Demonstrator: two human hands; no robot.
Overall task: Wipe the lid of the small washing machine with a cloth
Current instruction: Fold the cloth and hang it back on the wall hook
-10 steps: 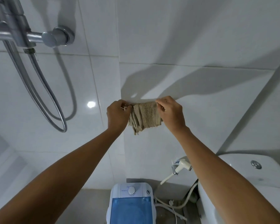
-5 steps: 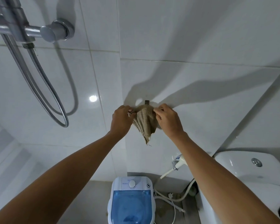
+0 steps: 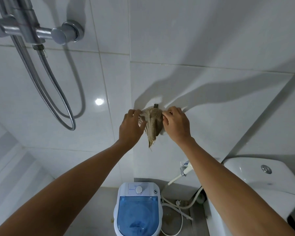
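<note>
A beige woven cloth [image 3: 152, 124] hangs against the white wall tile just under a small dark hook [image 3: 155, 105]. My left hand [image 3: 131, 128] pinches its left top corner and my right hand [image 3: 176, 124] pinches its right top corner. The cloth droops to a frayed point between my hands. Far below, on the floor, stands the small white washing machine [image 3: 138, 208] with a translucent blue lid [image 3: 137, 215] that is closed and a round dial at its back.
A chrome shower mixer [image 3: 36, 31] and looping metal hose [image 3: 58, 99] hang at the upper left. A white toilet tank [image 3: 262, 178] stands at the right. A bidet sprayer [image 3: 186, 169] and white hoses lie on the floor beside the machine.
My hands came closer together and lowered slightly against the wall. The cloth, stretched flat a second ago, now bunches into a hanging point under the hook.
</note>
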